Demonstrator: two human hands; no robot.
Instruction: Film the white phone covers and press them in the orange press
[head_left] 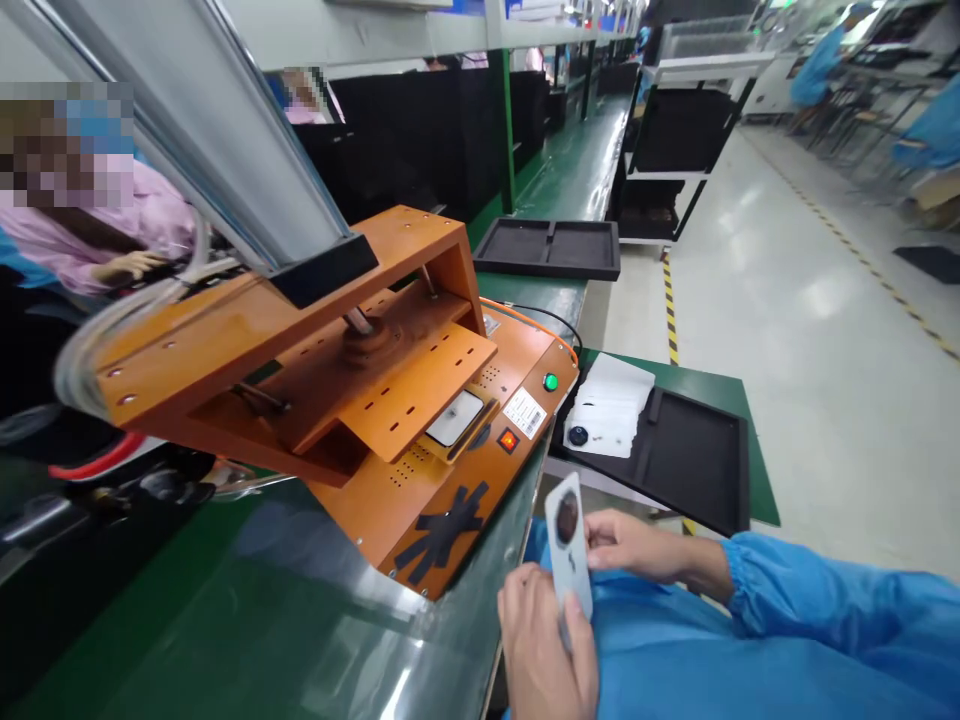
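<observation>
A thin white panel (574, 570) with a dark round patch near its top is held upright in front of my body. My left hand (544, 640) grips its lower end, thumb on one face. Fingers of my right hand (626, 545) pinch its right edge. To the left stands an orange press (450, 250); a similar white panel (455, 417) lies under its plate. Several white panels (619, 400) overlap in a black tray (694, 455) on the right; one shows a black disc.
Black tape strips (442, 530), a green button (551, 382) and a lit red switch (508, 440) are on the press base. Another black tray (546, 250) lies behind it on the green bench (262, 600). A person in pink (161, 210) sits at the left; a rack (679, 130) stands farther back.
</observation>
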